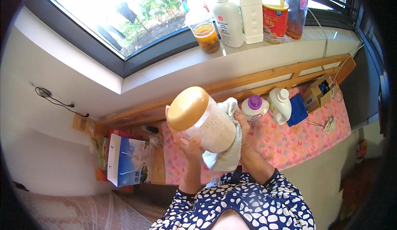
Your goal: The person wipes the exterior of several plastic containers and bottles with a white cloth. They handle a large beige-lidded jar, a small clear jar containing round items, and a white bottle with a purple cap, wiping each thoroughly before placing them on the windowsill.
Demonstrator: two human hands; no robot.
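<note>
Held up in front of the chest, above the pink butterfly cloth (289, 141): 1 large white jar (204, 122) with a tan lid (187, 108), tilted, lid pointing up-left. Left hand (188, 143) under and behind the jar, fingers (194, 147) curled and gripping its body. Right hand (242, 126) pressing 1 white towel (227, 155) against the jar's side, fingers closed on the towel.

On the worktop just right of the hands: 2 white bottles, 1 with purple cap (253, 107), 1 with white cap (280, 105); 1 blue cloth (297, 110); 1 small cardboard box (318, 92). On the windowsill (256, 50): 1 glass of amber liquid (206, 36), 2 white bottles, 1 red tin (274, 20).
</note>
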